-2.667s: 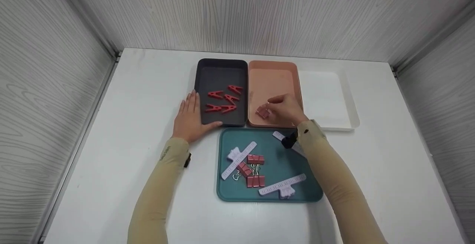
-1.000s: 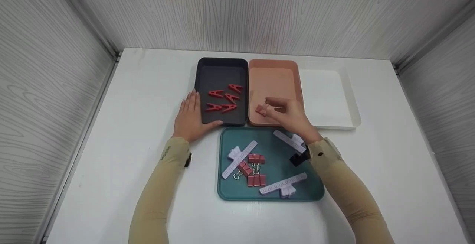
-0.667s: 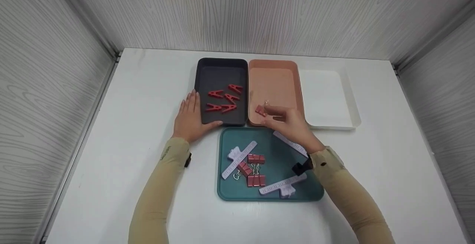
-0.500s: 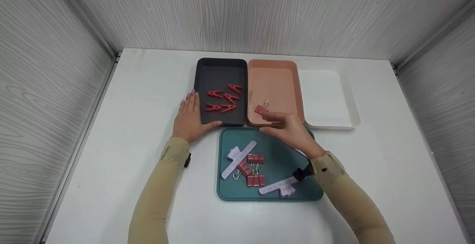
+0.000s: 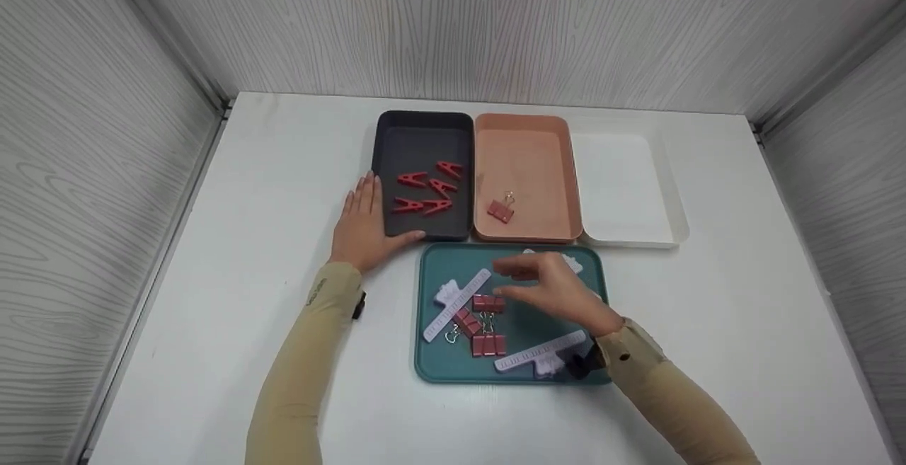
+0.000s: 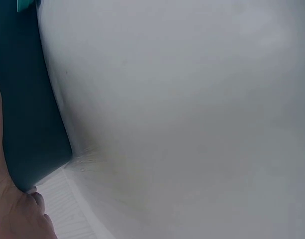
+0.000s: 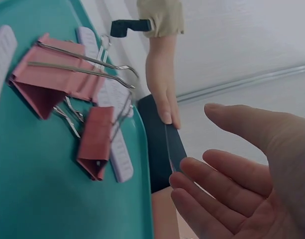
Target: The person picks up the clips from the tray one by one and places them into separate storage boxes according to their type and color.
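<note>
My left hand (image 5: 359,230) lies flat along the left side of the black tray (image 5: 423,143), fingers straight and thumb across its near corner. Several small red clothespins (image 5: 442,187) lie in that tray. My right hand (image 5: 555,291) hovers over the teal tray (image 5: 520,320), thumb and fingers apart and holding nothing. Close to its fingertips is a red binder clip (image 5: 488,303); two others, one nearer (image 5: 488,345) and one slanted (image 5: 466,323), lie beside it. A single binder clip (image 5: 501,211) sits in the orange tray (image 5: 527,153). In the right wrist view, a binder clip (image 7: 96,142) shows wire handles.
Lilac ruler-shaped clips lie on the teal tray: one at left (image 5: 456,306), one at near right (image 5: 541,352), and another (image 5: 571,263) partly hidden behind my right hand. A white tray (image 5: 619,182) stands right of the orange one. Grey wood-grain walls (image 5: 453,33) enclose the table.
The right hand has let go of a binder clip in the orange tray and moved back toward me over the teal tray. The left hand has stayed in place.
</note>
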The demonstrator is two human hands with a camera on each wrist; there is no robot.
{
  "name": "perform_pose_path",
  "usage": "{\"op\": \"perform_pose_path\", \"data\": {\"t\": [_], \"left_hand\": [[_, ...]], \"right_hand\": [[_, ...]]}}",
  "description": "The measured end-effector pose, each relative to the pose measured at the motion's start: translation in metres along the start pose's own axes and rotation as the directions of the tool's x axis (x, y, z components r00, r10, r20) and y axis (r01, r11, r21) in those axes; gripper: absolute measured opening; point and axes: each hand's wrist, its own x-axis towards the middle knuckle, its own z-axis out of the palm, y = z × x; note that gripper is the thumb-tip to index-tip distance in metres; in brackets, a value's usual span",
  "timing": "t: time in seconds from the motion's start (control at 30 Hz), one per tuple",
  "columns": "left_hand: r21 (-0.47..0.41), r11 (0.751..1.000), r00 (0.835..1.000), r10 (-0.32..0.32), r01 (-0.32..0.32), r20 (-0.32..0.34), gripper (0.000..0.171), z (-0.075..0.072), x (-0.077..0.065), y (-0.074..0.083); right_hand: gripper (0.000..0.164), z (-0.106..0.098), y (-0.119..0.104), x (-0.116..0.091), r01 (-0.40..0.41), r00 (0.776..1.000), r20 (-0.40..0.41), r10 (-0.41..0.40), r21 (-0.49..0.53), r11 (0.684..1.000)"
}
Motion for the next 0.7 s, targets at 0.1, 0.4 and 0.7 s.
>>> {"op": "perform_pose_path", "data": {"t": [0.1,0.4,0.7], "left_hand": [[-0.008,1.000,1.000,0.000,0.000,0.000,0.135,0.001,0.000,0.000],[-0.020,1.000,1.000,-0.004,0.004,-0.004,0.134,0.001,0.000,0.000],[-0.003,1.000,1.000,-0.012,0.012,0.013,0.133,-0.001,0.001,0.001]], "right_hand": [[0.051,0.006,0.002,-0.004,-0.013,0.999,0.037,0.014,-0.006,1.000],[0.037,0.022,0.003,-0.013,0.023,0.991,0.129,-0.019,-0.029,0.999],[0.034,0.030,0.002,-0.019,0.116,0.982,0.153,-0.109,-0.039,0.993]]}}
